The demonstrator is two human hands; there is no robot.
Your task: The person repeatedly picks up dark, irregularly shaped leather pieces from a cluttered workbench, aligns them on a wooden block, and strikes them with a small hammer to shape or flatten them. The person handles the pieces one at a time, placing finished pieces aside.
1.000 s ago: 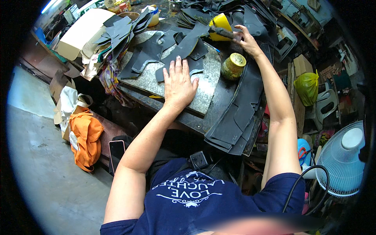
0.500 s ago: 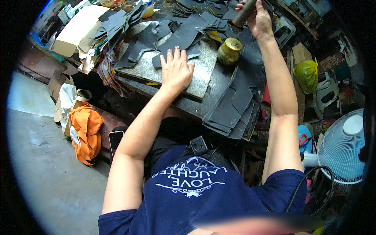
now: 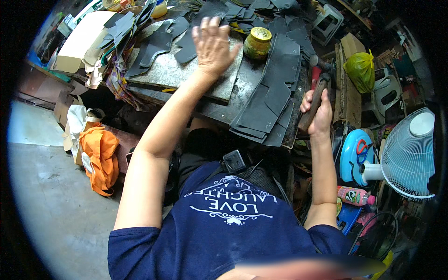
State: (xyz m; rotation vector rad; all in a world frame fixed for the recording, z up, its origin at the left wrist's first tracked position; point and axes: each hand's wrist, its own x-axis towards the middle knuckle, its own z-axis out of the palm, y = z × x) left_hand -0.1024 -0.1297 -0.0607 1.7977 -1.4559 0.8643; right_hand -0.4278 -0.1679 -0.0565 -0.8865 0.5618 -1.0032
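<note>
My left hand (image 3: 212,49), fingers spread, is over a pale speckled slab (image 3: 168,70) and holds nothing. Dark grey cut sheet pieces (image 3: 186,50) lie on the slab beside and beyond that hand; I cannot tell whether it touches them. At the bench's right edge my right hand (image 3: 319,112) is closed around the brown wooden handle of what looks like a hammer (image 3: 311,106). Its dark head end points away from me, close to a red-handled tool (image 3: 316,74). A stained yellow jar (image 3: 257,43) stands right of the slab.
Overlapping dark sheets (image 3: 266,93) run along the bench's right side. More cut pieces (image 3: 123,30) are heaped at the back left. A white fan (image 3: 406,154), blue stool (image 3: 357,151) and yellow-green bag (image 3: 359,72) are at right. An orange cloth bag (image 3: 99,156) hangs at left.
My right hand has come down toward me from the bench's back right with the hammer. My left hand has moved farther away over the slab. The whole view has shifted slightly.
</note>
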